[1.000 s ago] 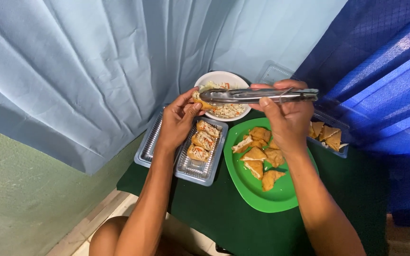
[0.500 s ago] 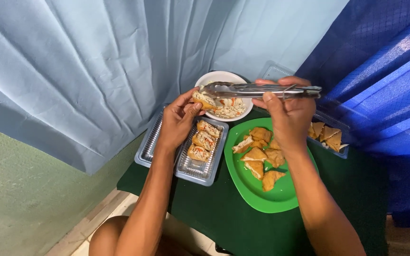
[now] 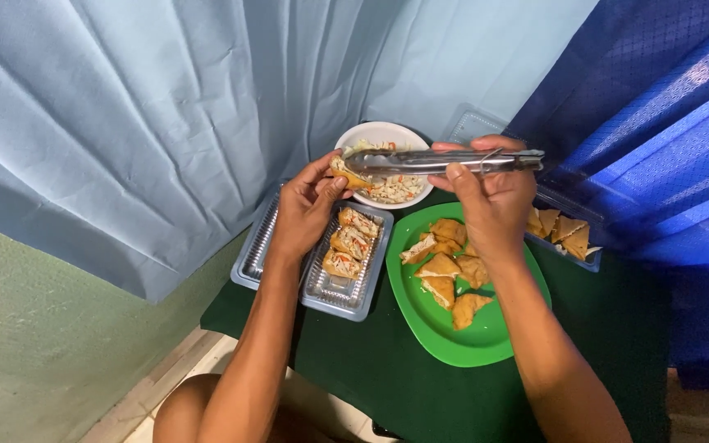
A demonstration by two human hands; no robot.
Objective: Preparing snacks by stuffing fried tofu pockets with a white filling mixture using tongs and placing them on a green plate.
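My left hand [image 3: 305, 209] holds a fried golden pocket [image 3: 346, 175] stuffed with shredded vegetables, lifted just above the clear plastic tray [image 3: 353, 297]. My right hand [image 3: 494, 197] grips metal tongs [image 3: 445, 162] laid level, their tips reaching into the pocket in my left hand. Under the tongs stands a white bowl [image 3: 387, 135] of shredded vegetable filling. Three filled pockets [image 3: 348, 244] lie in a row in the tray. A green plate [image 3: 453, 332] beneath my right wrist carries several unfilled fried pockets [image 3: 441, 267].
A second clear container [image 3: 564, 230] with more fried pieces sits at the right, partly behind my right hand. Everything rests on a dark green cloth [image 3: 371, 369] over a small table. Light blue [image 3: 166, 123] and dark blue curtains [image 3: 666, 123] hang close behind.
The tongs have shifted slightly left, and their tips have come to the pocket. My left hand has raised the pocket a little toward them.
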